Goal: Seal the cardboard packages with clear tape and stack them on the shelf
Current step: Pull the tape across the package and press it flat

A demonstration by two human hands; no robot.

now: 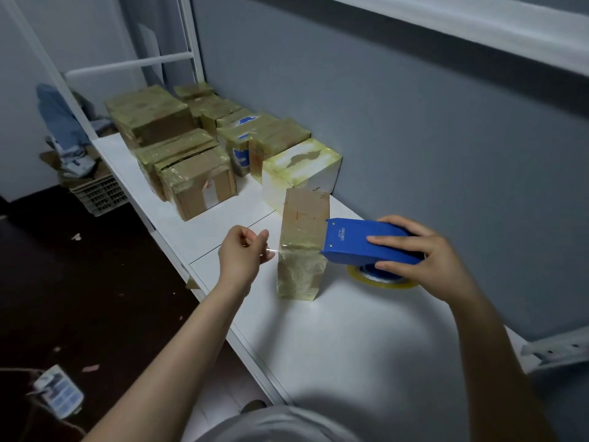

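Right of the upright package (302, 247), the tape roll (382, 280) shows only as a yellowish arc beneath the blue tape dispenser (360, 242) and the right hand (420, 250), whose thumb is out of sight behind the dispenser. Just left of the package, the tape strand (274, 249) pinched in the grip of the left hand (245, 250) is too thin to trace fully. Behind the package, the white box (306, 167) has its lower front covered by it. Farther back, the rear packages (194, 90) are half hidden by nearer ones. Far to the package's lower left, a printed object (59, 390) is too blurred to identify.
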